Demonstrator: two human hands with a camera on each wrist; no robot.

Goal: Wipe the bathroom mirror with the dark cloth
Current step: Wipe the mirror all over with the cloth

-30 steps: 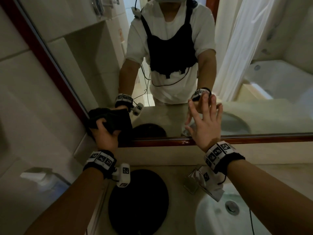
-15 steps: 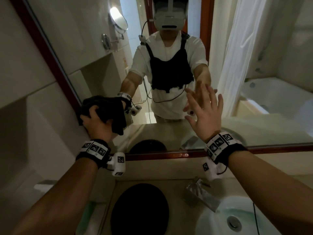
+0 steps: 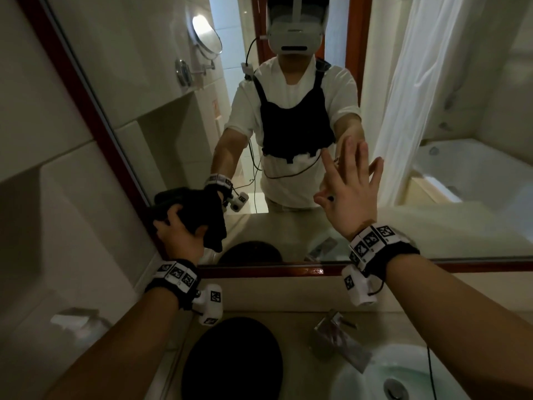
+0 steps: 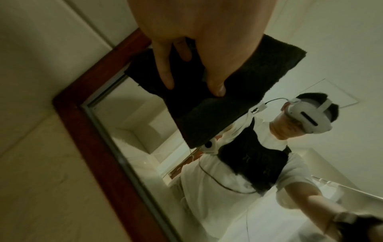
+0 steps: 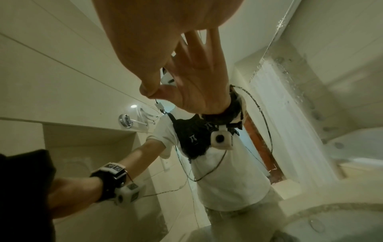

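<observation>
Landmark: bathroom mirror [image 3: 178, 116], its red-brown wooden frame [image 3: 259, 271] running along the bottom and up the left side.
Counter [image 3: 291, 330]: nearest, below the frame; a round black mat [image 3: 230, 359] lies on it, with a chrome tap [image 3: 337, 336] and white basin [image 3: 403, 376] to the mat's right.
Left hand [image 3: 178, 238]: raised at the mirror's lower left corner, just inside the frame, with the dark cloth bunched under it.
Left fingers [image 4: 165, 70]: curled over the dark cloth [image 4: 207, 104] and clamped on it, thumb gripping the other side; a flap hangs below the hand.
Dark cloth against glass: it meets its own reflection, so it looks pressed to the mirror beside the left frame.
Right hand [image 3: 350, 194]: lifted right of the cloth, well apart from it, palm toward the glass.
Right fingers [image 3: 363, 160]: straight and spread, holding nothing; the thumb tip [image 5: 145, 91] meets its reflection, touching the glass.
In the way: nothing lies between cloth and glass.
In the reflection: the person in a headset, a round wall mirror [image 3: 206, 36], a white shower curtain [image 3: 418, 82] and a bathtub [image 3: 476, 174].
</observation>
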